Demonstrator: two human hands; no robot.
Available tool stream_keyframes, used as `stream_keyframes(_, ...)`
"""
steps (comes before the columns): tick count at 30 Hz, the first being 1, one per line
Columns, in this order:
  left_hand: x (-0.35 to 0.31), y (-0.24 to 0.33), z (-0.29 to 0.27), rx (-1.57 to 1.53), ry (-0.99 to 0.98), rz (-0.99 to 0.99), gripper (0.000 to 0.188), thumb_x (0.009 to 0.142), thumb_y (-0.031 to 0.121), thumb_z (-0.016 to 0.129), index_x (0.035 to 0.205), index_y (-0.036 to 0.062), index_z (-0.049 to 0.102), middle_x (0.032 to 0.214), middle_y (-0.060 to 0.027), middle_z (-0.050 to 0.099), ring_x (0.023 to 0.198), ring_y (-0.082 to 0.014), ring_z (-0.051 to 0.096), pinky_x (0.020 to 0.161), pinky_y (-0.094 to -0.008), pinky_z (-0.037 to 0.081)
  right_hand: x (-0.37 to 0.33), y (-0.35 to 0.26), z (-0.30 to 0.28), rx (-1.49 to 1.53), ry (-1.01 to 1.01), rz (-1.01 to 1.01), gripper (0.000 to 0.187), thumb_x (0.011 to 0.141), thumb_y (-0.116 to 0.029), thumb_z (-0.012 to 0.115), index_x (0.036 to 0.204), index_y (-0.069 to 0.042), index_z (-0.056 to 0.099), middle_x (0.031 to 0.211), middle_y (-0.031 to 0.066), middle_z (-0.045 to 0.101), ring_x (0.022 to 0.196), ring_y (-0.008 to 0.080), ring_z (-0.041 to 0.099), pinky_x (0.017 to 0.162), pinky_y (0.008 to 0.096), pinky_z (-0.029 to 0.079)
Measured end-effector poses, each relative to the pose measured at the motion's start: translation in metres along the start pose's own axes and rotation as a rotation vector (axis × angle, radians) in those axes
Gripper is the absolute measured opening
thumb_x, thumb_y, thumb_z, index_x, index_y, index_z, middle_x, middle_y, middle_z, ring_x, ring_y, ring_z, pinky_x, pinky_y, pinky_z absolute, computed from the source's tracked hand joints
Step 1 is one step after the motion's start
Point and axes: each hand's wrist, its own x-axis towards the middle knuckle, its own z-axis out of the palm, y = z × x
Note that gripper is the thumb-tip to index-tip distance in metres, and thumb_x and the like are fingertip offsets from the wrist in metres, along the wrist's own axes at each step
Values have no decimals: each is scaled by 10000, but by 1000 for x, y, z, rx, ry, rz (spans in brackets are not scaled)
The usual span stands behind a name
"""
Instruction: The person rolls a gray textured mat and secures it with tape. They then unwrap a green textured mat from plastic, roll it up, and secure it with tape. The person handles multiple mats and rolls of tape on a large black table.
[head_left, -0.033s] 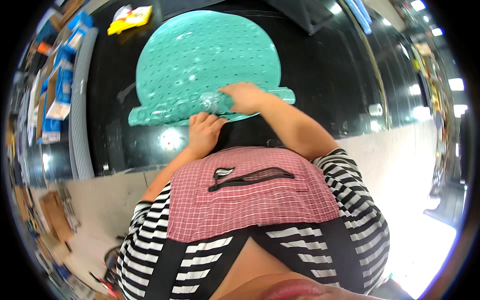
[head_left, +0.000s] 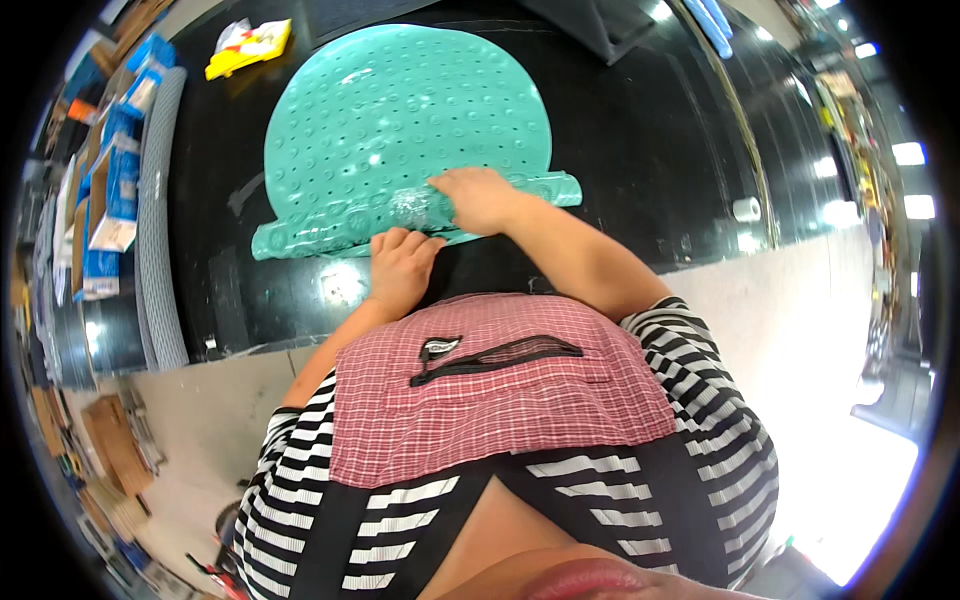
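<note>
A teal bath mat (head_left: pixel 405 110) with raised rings and small holes lies on the black table. Its near end is rolled into a thick tube (head_left: pixel 320 228) running left to right. My left hand (head_left: pixel 402 268) grips the near side of the roll, fingers curled against its lower edge. Over the roll, right of its middle, my right hand (head_left: pixel 478 202) is bent with its fingers wrapped on top. The fingertips' undersides and the inside of the roll are hidden.
A long grey roll (head_left: pixel 160 220) lies along the left, beside blue and white cardboard boxes (head_left: pixel 118 190). A yellow packet (head_left: pixel 248 48) sits at the far left. To the right is a small white roll (head_left: pixel 746 209). The black table's (head_left: pixel 650 130) near edge runs in front of me.
The whole view has shifted slightly. Both hands stay on the rolled end, with no clear change between them and the mat.
</note>
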Motion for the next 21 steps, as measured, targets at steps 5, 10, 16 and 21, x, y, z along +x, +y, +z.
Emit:
stream_keyframes(5,9,1,-11,58,-8,19,120,797,209,774,885,184,697,826,37,616,848,-209,589,802,-390,391,-24,3,31,18,412,-101,631,807,-84,666,1426,-160,572,1338,132,589,1280,349,524,1107,457,384)
stream_keyframes(10,9,-4,-17,59,-22,-14,164,780,253,788,891,188,685,826,30,595,821,-211,584,770,-390,381,-23,12,13,265,358,-225,595,739,-5,656,1314,-156,652,1279,127,643,1225,360,573,1055,455,452)
stream_keyframes(16,4,-1,-17,66,-6,13,109,829,256,724,891,194,659,832,22,547,832,-193,569,800,-380,378,-14,29,4,418,224,-257,596,749,3,687,1322,-157,661,1280,129,649,1217,334,593,1050,408,475)
stream_keyframes(21,-2,-1,-16,101,14,15,118,811,249,751,877,200,665,814,30,550,811,-184,576,802,-372,385,-11,28,-17,421,50,-201,596,794,-7,699,1362,-179,646,1288,116,648,1206,307,600,1059,375,468)
